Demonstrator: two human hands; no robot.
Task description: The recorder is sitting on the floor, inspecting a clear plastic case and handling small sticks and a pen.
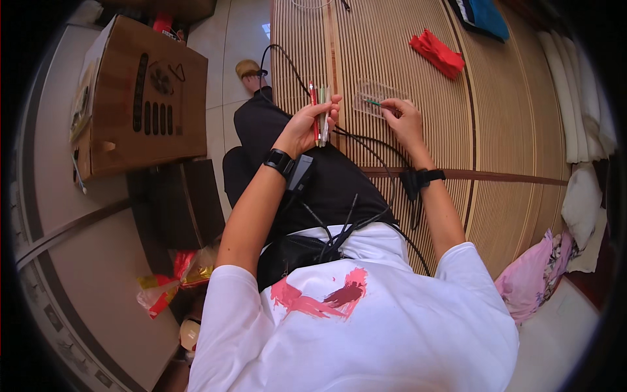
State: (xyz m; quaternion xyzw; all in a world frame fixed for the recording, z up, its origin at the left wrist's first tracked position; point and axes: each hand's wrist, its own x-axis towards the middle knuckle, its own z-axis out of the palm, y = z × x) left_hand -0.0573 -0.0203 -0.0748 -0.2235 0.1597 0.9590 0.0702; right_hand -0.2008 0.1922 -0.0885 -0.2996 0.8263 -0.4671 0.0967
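Note:
A small bunch of pens (322, 124), one red and others pale green and whitish, stands upright in my left hand (305, 128). The fingers of that hand are closed round them, above my dark-trousered leg. On the bamboo mat to the right lies a clear plastic box (367, 90). My right hand (406, 124) is at the box's near right side, its thumb and fingers pinching a thin green pen (372, 102). The green tip reaches over the box; the rest of it is hidden by the fingers. Both wrists wear black straps.
Black cables (366, 138) run across my lap and the bamboo mat (418, 150). Farther off lie a folded red cloth (439, 55) and a blue and black item (486, 19). A large cardboard box (147, 98) stands at the left. Pink fabric (528, 281) lies at the right.

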